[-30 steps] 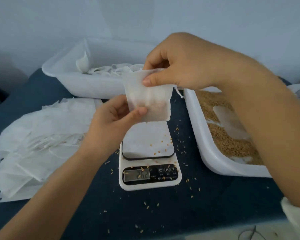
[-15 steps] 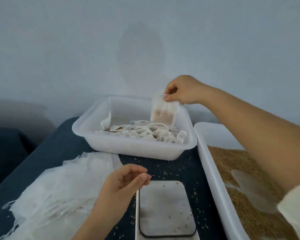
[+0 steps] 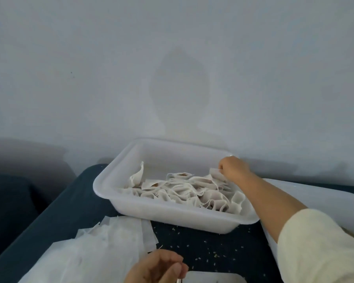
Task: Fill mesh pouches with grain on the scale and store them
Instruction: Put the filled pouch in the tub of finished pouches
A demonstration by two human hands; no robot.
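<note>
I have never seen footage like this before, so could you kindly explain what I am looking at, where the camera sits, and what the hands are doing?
There is no machine here: a person works with two bare hands, and one camera worn on the head looks forward and down at them. The right hand reaches into a white plastic tub at the back of the dark blue surface and pinches a small white pouch at the tub's far right side, among a heap of filled pouches with drawstrings. The left hand is at the bottom edge, fingers curled; something small shows by its fingertips, but I cannot tell what. Beside it lies a stack of empty pouches. Loose grains are scattered on the surface. At the right edge is part of a second white tub.
</note>
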